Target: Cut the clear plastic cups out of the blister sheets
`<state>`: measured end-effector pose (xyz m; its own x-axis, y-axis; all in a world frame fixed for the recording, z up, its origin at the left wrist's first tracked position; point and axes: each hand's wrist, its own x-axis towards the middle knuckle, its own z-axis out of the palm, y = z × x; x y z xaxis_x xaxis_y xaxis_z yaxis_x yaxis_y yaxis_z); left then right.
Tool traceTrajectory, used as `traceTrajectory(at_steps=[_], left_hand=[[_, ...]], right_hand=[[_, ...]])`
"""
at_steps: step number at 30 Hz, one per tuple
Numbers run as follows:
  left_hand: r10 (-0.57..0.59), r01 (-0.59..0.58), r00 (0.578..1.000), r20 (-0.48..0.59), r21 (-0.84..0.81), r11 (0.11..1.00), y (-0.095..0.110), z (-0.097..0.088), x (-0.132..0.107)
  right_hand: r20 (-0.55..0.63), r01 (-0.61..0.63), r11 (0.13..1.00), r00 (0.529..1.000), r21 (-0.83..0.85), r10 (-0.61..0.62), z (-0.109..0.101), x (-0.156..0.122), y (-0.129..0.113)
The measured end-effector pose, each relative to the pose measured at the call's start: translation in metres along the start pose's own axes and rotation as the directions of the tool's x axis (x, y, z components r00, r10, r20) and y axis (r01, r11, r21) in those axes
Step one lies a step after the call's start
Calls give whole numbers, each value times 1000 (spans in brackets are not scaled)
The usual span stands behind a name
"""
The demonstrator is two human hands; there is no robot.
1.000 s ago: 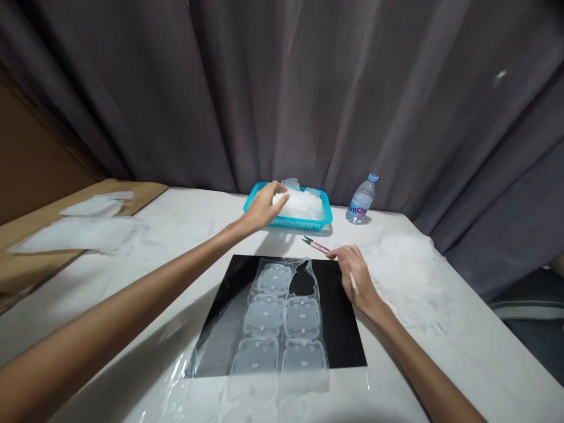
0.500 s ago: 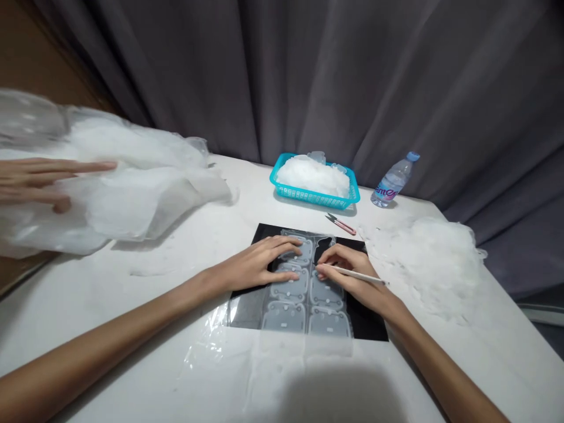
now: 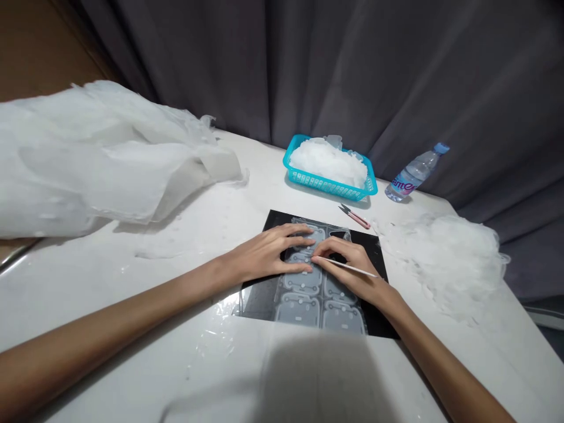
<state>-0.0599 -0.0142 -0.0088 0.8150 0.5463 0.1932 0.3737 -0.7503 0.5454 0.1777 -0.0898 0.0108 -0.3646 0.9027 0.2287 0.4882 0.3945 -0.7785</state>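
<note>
My left hand (image 3: 275,249) lies open, fingers spread, over a clear plastic sheet (image 3: 298,308) with rows of rounded, translucent shapes. Under the sheet is a black mat (image 3: 372,247). My right hand (image 3: 348,261) pinches a thin white pen-like tool (image 3: 352,268), held low and slanted with its tip by the middle of the sheet. That tip is hidden near my fingers, so its kind cannot be told. Beside the right hand a dark gap shows in the upper right part of the sheet. The fingertips of both hands nearly meet.
Beyond the mat lie thread snips (image 3: 356,217) with pink handles. Behind them stands a turquoise basket (image 3: 330,187) of white translucent pieces, with a water bottle (image 3: 414,176) to its right. A heap of clear scraps (image 3: 458,261) lies right; a large translucent plastic bag (image 3: 110,170) fills the left.
Another person's hand, on the plastic bag at the left before, is out of view. The view has shifted a little. My right hand with the tool has come closer to my left fingers.
</note>
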Motion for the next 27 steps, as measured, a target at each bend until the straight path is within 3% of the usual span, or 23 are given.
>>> traceTrajectory(at_steps=[8, 19, 27], left_hand=[[-6, 6, 1000, 12, -14, 1000, -1, 1, 0], [-14, 14, 1000, 2, -18, 1000, -7, 4, 0], [4, -4, 1000, -10, 3, 1000, -8, 6, -1]], right_hand=[[9, 17, 999, 1000, -47, -17, 3, 0, 3], [107, 173, 941, 983, -289, -148, 1, -4, -4], [60, 185, 941, 983, -284, -175, 6, -6, -1]])
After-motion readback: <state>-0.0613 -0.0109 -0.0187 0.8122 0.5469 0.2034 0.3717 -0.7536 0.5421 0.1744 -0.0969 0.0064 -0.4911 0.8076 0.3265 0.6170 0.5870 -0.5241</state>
